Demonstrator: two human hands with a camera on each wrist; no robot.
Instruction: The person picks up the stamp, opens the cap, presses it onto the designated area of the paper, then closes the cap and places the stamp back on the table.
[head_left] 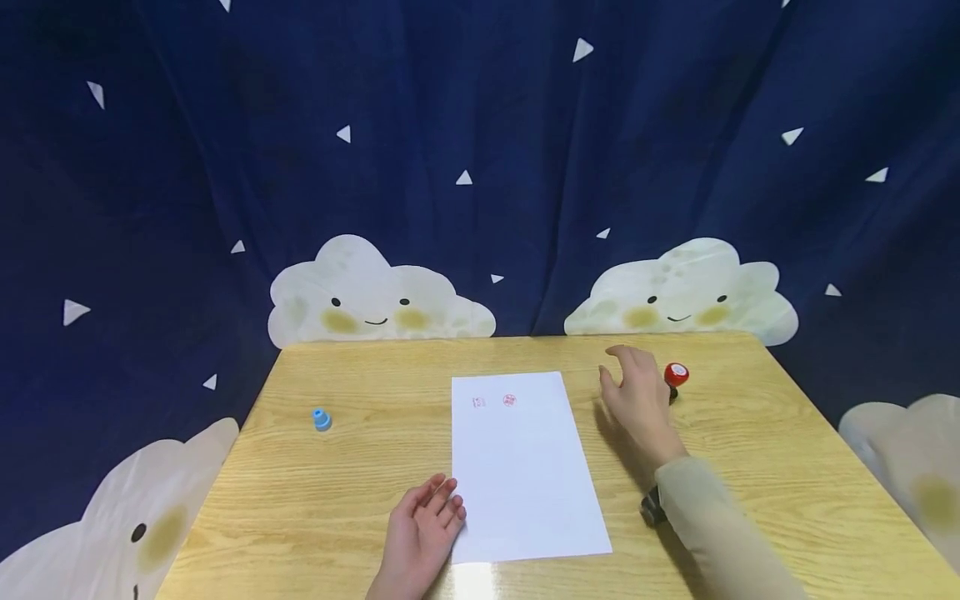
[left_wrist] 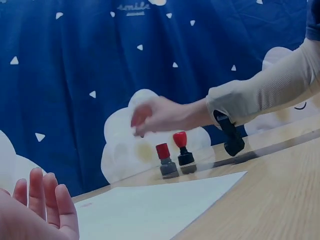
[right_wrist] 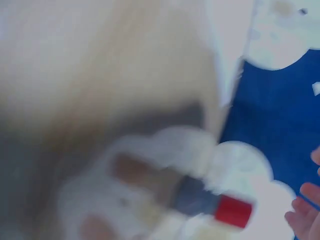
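My right hand (head_left: 637,404) hovers over the table right of the paper, fingers loosely bent and nothing in them. Just past it stands a self-inking stamp with a rounded red handle (head_left: 677,375). In the left wrist view a second stamp with a blocky red top (left_wrist: 162,151) stands beside the round-handled one (left_wrist: 180,140); the head view hides it behind the hand. My left hand (head_left: 422,533) rests palm up at the left edge of a white sheet of paper (head_left: 525,475). Two red stamp prints, one rectangular (head_left: 479,402) and one round (head_left: 510,401), mark its upper part.
A small light-blue stepped object (head_left: 322,419) stands on the left of the wooden table (head_left: 360,467). Behind the table hangs a dark blue curtain (head_left: 480,125) with clouds and white triangles. A dark wrist camera (head_left: 652,507) sits on the right wrist.
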